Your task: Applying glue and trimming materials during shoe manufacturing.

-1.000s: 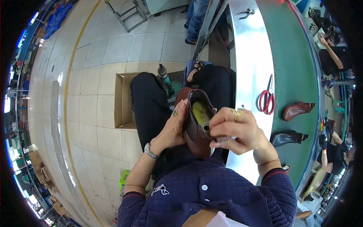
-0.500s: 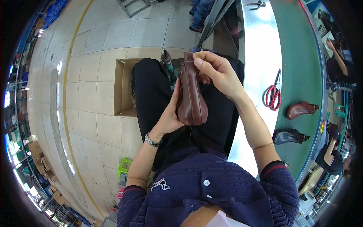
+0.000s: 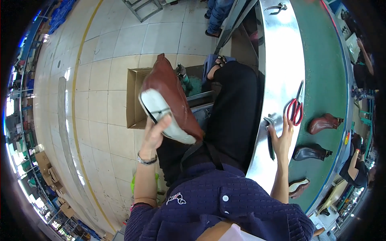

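My left hand [image 3: 152, 134], blurred by motion, is closed on a brown leather boot [image 3: 169, 88]. It holds the boot at the pale underside, over my lap and left of the middle. The boot is tilted, its white bottom turned partly toward me. On the metal ledge to the right lies a pair of pincers [image 3: 270, 145] with a grey head and dark handles. My right hand [image 3: 281, 138] is over the ledge beside the pincers, thumb and fingers apart. Its fingertips reach close to red-handled scissors [image 3: 295, 110]; I cannot tell whether they touch them.
Along the green belt [image 3: 321, 72] sit a brown boot [image 3: 323, 123], a black boot [image 3: 310, 152] and another with a pale bottom [image 3: 299, 188]. Pliers [image 3: 276, 8] lie at the ledge's far end. A cardboard box [image 3: 134, 98] and a green tool [image 3: 185, 78] are beyond my lap.
The boot has swung left and turned from upright to show its white underside. My right hand has let go of its top and moved right, down to the metal ledge. My left leg has shifted.
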{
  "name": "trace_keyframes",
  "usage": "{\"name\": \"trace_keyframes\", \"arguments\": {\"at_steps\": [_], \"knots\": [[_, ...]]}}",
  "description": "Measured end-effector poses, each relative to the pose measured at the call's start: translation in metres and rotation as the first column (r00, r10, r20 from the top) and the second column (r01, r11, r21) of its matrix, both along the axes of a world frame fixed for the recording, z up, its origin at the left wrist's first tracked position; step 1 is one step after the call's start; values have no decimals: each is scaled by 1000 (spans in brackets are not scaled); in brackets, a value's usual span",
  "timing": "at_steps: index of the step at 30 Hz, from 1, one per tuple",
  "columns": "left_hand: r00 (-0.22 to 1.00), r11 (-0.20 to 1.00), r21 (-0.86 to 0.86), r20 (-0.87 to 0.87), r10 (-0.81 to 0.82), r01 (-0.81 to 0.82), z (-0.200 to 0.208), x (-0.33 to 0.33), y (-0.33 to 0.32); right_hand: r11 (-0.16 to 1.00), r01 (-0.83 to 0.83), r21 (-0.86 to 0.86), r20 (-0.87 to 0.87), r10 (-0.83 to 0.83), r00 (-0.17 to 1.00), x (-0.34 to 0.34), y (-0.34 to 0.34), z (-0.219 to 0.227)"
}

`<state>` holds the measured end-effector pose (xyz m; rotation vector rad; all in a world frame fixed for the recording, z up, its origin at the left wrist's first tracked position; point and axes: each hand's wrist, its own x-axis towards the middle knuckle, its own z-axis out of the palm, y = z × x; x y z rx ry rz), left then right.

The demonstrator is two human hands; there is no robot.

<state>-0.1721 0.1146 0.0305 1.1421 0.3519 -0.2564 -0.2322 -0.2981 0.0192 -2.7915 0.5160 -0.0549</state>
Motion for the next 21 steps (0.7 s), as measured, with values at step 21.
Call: {"name": "trace_keyframes", "arguments": {"at_steps": [21], "knots": [[930, 909, 284, 119, -347, 303, 30, 115, -12, 237, 277, 931, -352, 388, 852, 122, 101, 130]]}}
